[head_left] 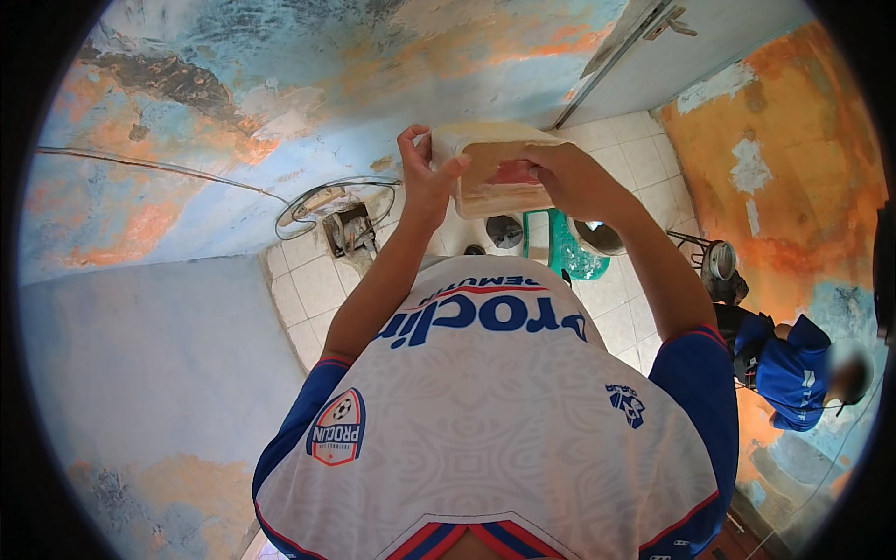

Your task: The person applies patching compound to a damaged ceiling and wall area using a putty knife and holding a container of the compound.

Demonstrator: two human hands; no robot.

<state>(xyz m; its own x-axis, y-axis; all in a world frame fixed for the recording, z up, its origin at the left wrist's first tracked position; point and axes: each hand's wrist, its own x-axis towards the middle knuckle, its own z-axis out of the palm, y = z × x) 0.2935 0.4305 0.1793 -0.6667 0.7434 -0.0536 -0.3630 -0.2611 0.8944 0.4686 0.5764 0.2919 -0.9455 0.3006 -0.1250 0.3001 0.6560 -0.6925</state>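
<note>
Gripping left hand [431, 183], tub [485, 196] (pale); right [565, 175] inside

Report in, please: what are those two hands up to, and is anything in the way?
Left hand gripping pale tub by its left side. Right hand reaching inside, at something reddish, grip unclear. Nothing seen blocking either hand.

Tub [499, 133] is a milky cream, kinda see-through, with a pinkish-red patch inside. Jersey's [504, 383] white with a faint grey swirly print, blue sleeves, red trim and blue lettering. Left wall [177, 215] is all blotchy pale blue and orange, right wall [775, 121] mostly orange. Floor tiles [317, 280] are off-white, and that stool-like thing [569, 247] is bright green.
</note>
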